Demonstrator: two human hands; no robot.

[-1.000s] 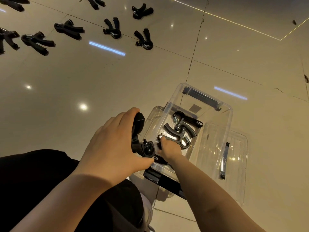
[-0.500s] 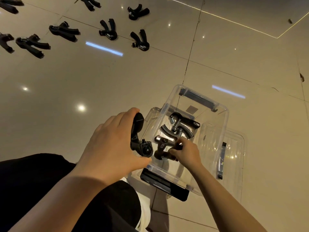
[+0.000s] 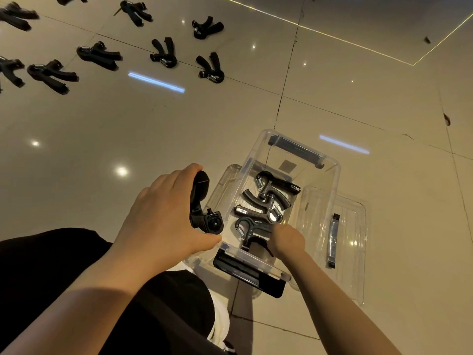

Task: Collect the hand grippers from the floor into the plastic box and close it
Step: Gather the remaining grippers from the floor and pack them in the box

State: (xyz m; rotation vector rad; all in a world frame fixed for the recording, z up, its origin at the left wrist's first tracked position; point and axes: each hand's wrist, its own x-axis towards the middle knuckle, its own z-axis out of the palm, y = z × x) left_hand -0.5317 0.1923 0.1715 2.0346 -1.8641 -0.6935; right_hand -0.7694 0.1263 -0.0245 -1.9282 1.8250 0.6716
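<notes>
Grippers lie in two places: three sit inside the box (image 3: 330, 190), and the rest are spread over the floor (image 3: 358, 103) well beyond the box's far-left side. From the head view, the clear plastic box stands open on the tiles, a dark latch (image 3: 294, 147) on its far rim and another dark latch (image 3: 249, 274) on its near rim. Its clear lid (image 3: 350, 252) lies flat under and beside the box, sticking out on the box's right. Inside the box, the far gripper (image 3: 275, 183) lies against the far wall, the middle gripper (image 3: 266, 206) just nearer than it, and the near gripper (image 3: 245, 229) closest to the near rim. The right hand (image 3: 288, 240) reaches down into the box with its fingers curled round the near gripper's handles. The left hand (image 3: 166, 216) hovers just left of the box, gripping a held gripper (image 3: 202, 208) with fingers wrapped over one handle and the thumb below its round hub. Among those on the floor, the closest floor gripper (image 3: 211, 69) lies beyond the box's far-left corner, with a second floor gripper (image 3: 163, 53) to its left.
</notes>
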